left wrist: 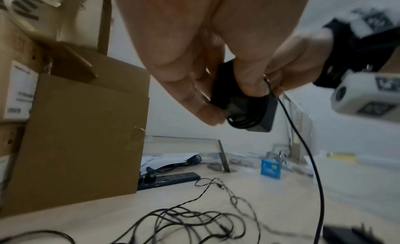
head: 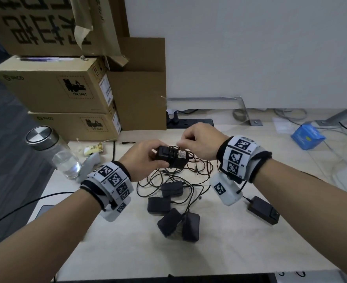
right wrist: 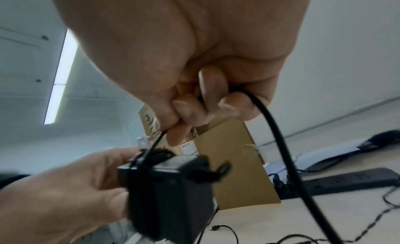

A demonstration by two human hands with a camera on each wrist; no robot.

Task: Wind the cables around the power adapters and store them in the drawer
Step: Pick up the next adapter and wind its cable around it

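Observation:
My left hand grips a black power adapter above the table, with several turns of its thin black cable wound round the body. My right hand pinches that cable just right of the adapter, its fingers curled round the wire. Several more black adapters lie on the table below, in a tangle of loose cables. One longer adapter lies apart at the right. No drawer is in view.
Stacked cardboard boxes fill the back left. A glass bottle with a metal lid stands left of my hands. A black power strip lies at the back, a blue packet at the right. The table's front edge is near.

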